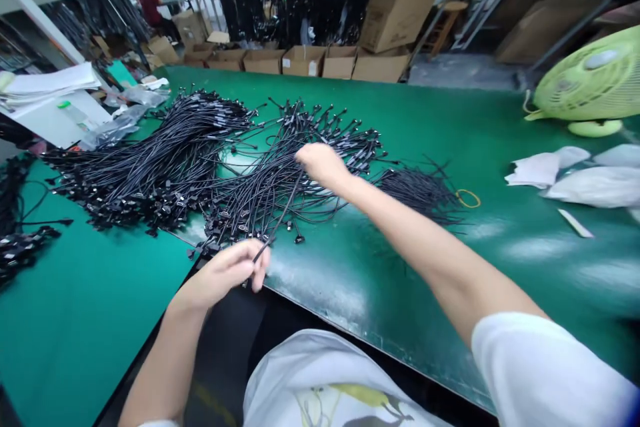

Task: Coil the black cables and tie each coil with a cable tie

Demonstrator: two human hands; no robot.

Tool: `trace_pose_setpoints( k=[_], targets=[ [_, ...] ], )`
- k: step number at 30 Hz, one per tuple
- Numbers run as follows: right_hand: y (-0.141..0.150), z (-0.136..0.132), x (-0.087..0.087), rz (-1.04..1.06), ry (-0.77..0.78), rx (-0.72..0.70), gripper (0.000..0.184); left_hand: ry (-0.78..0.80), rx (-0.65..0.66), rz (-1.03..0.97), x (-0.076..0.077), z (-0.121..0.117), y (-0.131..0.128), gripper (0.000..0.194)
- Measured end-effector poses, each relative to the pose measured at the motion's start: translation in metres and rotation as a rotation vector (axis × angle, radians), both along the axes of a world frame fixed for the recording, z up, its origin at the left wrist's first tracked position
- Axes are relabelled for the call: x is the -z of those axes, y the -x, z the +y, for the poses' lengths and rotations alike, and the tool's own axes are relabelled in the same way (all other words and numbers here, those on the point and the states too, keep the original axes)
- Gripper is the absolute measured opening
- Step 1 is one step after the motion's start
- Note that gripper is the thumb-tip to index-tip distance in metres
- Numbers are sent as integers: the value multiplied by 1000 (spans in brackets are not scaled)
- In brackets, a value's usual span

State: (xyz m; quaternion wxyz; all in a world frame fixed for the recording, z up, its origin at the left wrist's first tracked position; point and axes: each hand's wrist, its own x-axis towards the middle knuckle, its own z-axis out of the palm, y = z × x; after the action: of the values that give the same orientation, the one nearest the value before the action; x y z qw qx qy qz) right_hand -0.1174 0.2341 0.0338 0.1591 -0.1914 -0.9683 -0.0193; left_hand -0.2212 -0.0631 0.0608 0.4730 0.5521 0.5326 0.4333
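Note:
A single black cable [281,219] runs taut and slanting between my two hands. Its lower end is pinched in my left hand [235,268], just over the table's near edge. My right hand [321,165] is closed around the upper part, above a loose heap of black cables [265,180] with small connectors at their ends. Farther left lies a larger pile of similar cables [165,140]. Thin black cable ties [420,188], or strips like them, lie bunched to the right, partly behind my right forearm. My fingers hide both ends of the held cable.
On the green table [360,287] a yellow rubber band [468,198], white plastic bags [595,183] and a light green fan [590,73] lie to the right. Papers [47,87] are stacked at the left. Cardboard boxes [305,61] line the far edge. A person in red [149,5] is in the background.

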Motion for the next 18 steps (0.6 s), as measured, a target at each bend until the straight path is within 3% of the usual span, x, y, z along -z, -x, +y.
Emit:
trace_pose_setpoints(
  k=[2,4,8,11,14,16,18],
  targets=[
    [-21,33,-23,138,64,201,28,8,55,-127,0,-27,3,18],
    [-50,55,-50,275,96,290,33,-40,30,-237,5,-47,5,19],
    [-109,53,-92,329,-66,404,42,-140,-147,-585,11,-60,5,16],
    [-144,12,-91,18,-175,475,34,-199,-381,-606,8,-47,3,23],
    [-170,-54,-66,-275,-131,394,18,-194,-540,-233,9,-20,-9,14],
    [-183,-104,-50,-398,18,156,14,-191,-545,116,14,0,-28,9],
    [-191,-145,-42,-422,162,-108,15,-219,-399,337,21,16,-54,19]
  ],
)
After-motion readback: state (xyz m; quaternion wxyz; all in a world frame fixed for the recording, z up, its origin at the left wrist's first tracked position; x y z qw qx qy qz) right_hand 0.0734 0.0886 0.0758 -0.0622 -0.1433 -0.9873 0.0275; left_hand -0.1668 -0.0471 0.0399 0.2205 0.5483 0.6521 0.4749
